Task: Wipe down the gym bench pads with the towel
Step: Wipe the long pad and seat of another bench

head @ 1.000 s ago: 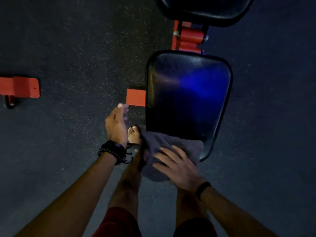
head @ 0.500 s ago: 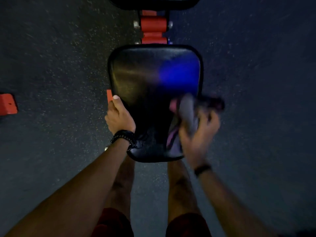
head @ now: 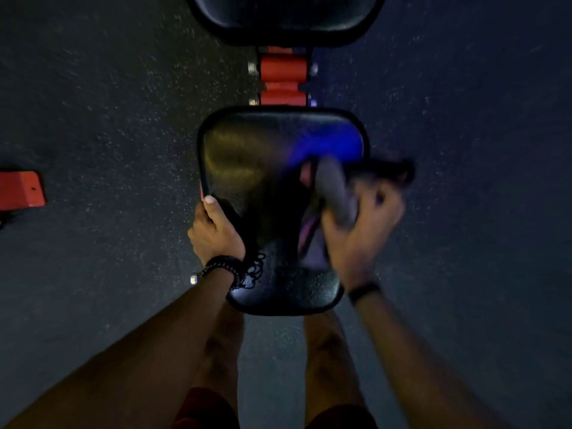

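Note:
The black seat pad (head: 260, 168) of the gym bench lies straight ahead of me, with a blue light glare on its right part. A second black pad (head: 284, 17) shows at the top edge. My left hand (head: 215, 232) grips the seat pad's left edge, thumb on top. My right hand (head: 360, 230) holds the grey towel (head: 335, 187) bunched up over the pad's right side; both are blurred by motion. Part of the towel hangs below the hand onto the pad.
The red bench frame (head: 283, 78) joins the two pads. Another red metal foot (head: 21, 188) sits on the dark speckled rubber floor (head: 108, 119) at the left. My bare legs stand just in front of the seat pad's near end.
A second ago my right hand pressed the towel flat on the pad's near end; it has since lifted and bunched it at the right side. My left hand moved from the air onto the pad's left edge.

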